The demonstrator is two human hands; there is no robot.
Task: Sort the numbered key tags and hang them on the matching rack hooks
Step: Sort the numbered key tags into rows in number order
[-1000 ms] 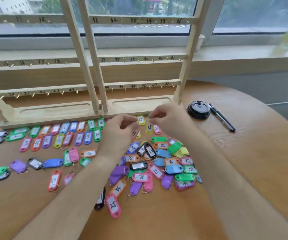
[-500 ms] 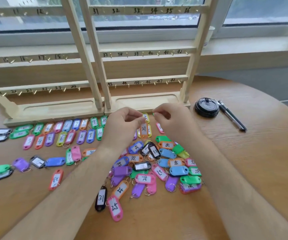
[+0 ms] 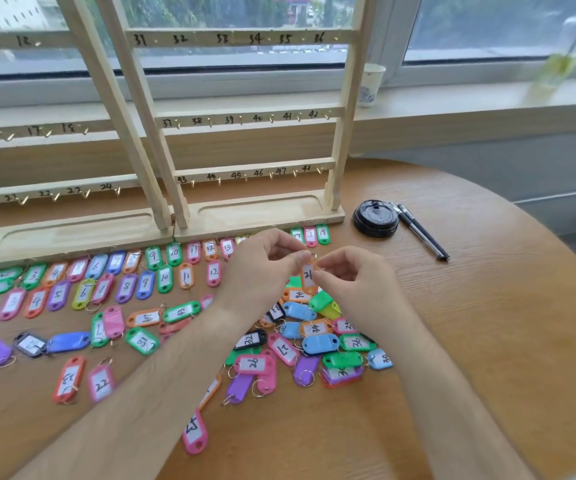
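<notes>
An orange key tag marked 21 (image 3: 308, 276) hangs upright just above the table, pinched at its ring end between my left hand (image 3: 262, 268) and my right hand (image 3: 352, 278). Under and below the hands lies a loose pile of mixed tags (image 3: 300, 348). Two neat rows of tags numbered from low up to about 13 (image 3: 113, 275) run along the front of the wooden rack (image 3: 245, 174). Three more tags, 17 to 19 (image 3: 311, 234), lie by the rack's right foot. The rack's numbered hooks in view are bare.
A black round lid (image 3: 375, 218) and two pens (image 3: 421, 233) lie right of the rack. Loose tags, including two marked 22 (image 3: 84, 379) and one marked 23 (image 3: 195, 433), are scattered at the front left. A paper cup (image 3: 369, 84) stands on the windowsill.
Both hands have lifted the orange tag 21 off the pile and now hold it upright between them. My view has shifted left and closer.
</notes>
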